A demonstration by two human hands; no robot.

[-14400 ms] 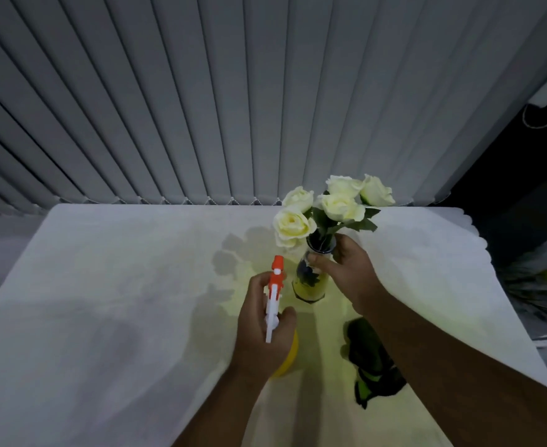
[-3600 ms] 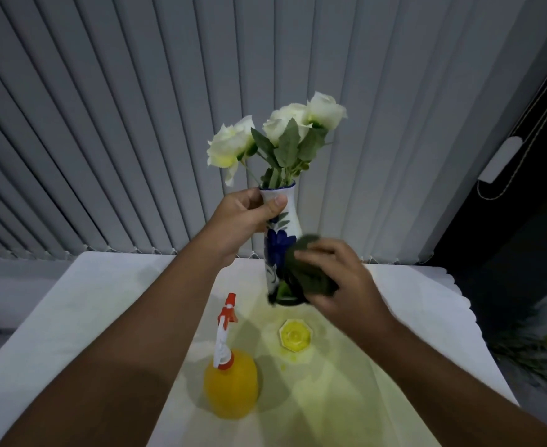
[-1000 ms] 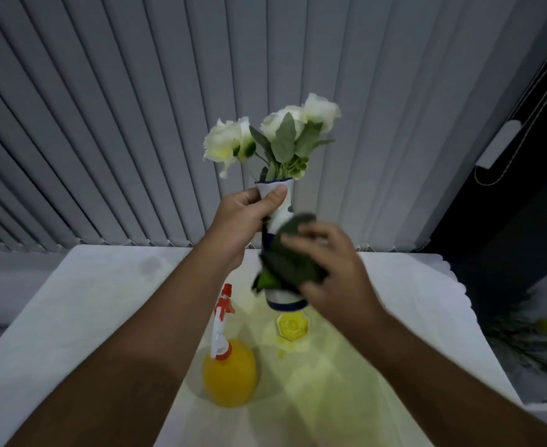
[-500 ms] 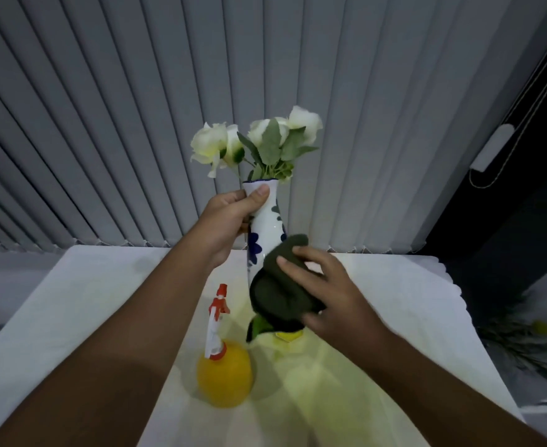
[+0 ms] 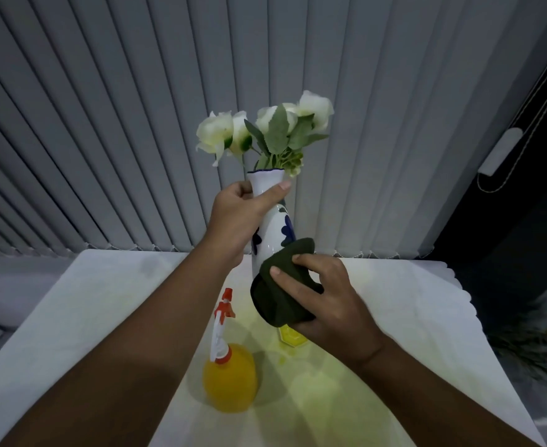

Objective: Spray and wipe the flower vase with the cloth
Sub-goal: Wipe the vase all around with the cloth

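Observation:
A white flower vase point(image 5: 273, 225) with blue flower patterns is lifted above the table, holding white roses point(image 5: 262, 130). My left hand point(image 5: 236, 211) grips its neck just under the rim. My right hand point(image 5: 323, 298) presses a dark green cloth point(image 5: 277, 300) around the vase's lower body, hiding its base. A yellow spray bottle point(image 5: 230, 380) with a white and orange trigger head stands on the table below, untouched.
The white-covered table point(image 5: 88, 317) runs from the grey vertical blinds point(image 5: 104, 124) towards me. A small yellow hexagonal coaster point(image 5: 289, 337) lies under my right hand. The table's scalloped right edge borders a dark gap with a plant point(image 5: 536, 346).
Over the last second the cloth slid down from the vase's middle to its lower body. The vase stayed in my left hand and shifted slightly left and lower in view.

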